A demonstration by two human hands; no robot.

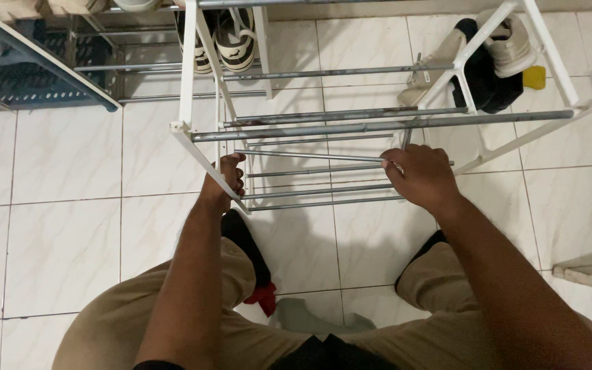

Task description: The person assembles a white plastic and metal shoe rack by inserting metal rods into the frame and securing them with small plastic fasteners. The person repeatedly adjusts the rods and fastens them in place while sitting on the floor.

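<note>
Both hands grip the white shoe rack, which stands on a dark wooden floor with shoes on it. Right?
Not quite. The head view shows the left hand and right hand on the rack, but the floor is white marble-look tile, not dark wood. Shoes do sit on it.

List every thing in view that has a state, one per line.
Left hand: gripping the rack's white side frame.
Right hand: closed around a metal rod.
Shoe rack: tipped towards the person, its rods bare.
Sneakers: standing on another rack behind.
Shoes: piled on the floor behind the rack.
</note>
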